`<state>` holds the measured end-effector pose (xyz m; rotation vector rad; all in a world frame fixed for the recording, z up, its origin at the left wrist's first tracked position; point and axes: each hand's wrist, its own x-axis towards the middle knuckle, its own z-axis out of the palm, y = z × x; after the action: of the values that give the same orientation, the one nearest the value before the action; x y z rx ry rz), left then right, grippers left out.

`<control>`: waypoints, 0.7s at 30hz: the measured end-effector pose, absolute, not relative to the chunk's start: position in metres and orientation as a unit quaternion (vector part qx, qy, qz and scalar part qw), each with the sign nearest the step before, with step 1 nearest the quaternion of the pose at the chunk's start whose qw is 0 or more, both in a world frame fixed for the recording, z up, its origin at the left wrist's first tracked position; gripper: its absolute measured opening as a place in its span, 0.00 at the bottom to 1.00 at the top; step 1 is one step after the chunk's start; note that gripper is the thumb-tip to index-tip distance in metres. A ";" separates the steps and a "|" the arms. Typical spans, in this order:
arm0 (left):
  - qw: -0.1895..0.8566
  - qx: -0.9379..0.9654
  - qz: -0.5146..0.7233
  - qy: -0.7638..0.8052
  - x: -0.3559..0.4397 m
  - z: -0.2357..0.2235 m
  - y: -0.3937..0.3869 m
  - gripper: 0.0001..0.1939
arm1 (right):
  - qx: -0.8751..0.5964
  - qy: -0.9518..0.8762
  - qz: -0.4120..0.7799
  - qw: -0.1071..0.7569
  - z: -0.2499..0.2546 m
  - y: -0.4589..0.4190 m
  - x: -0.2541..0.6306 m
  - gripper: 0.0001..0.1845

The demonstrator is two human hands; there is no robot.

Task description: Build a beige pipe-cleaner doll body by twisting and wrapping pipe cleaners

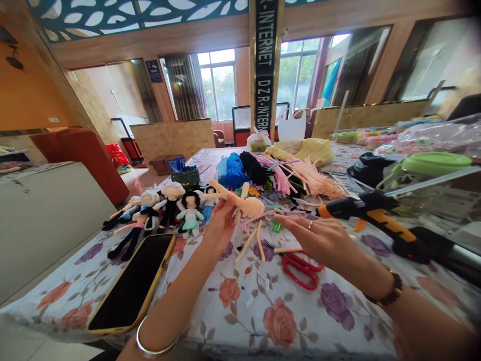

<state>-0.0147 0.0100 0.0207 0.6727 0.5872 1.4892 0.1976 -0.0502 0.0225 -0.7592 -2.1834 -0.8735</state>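
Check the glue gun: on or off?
Looks on: a small red light shows low on the glue gun. Cannot tell whether it is hot.

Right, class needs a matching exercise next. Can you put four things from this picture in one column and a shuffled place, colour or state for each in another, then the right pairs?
Things
1. peach pipe-cleaner piece
2. smartphone
3. scissors
4. glue gun

Descriptions
A. red-handled
B. black with orange parts
C. held in the left hand
D. dark screen, yellow case

Right pairs: 1-C, 2-D, 3-A, 4-B
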 end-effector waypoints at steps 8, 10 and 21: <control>0.653 0.287 0.636 0.293 -0.006 0.023 0.002 0.04 | -0.328 -0.836 -0.299 0.324 0.013 -0.046 0.198 0.23; 0.661 0.289 0.629 0.288 -0.004 0.023 0.001 0.01 | -0.372 -0.811 -0.264 0.367 0.012 -0.044 0.196 0.18; 0.692 0.341 0.568 0.287 0.004 0.019 -0.008 0.02 | -0.496 -0.737 0.101 0.448 0.027 -0.040 0.188 0.13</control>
<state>0.0042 -0.0083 0.0189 0.7617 0.6406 1.2704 0.1877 -0.0400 0.0271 -1.2276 -1.8236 0.2508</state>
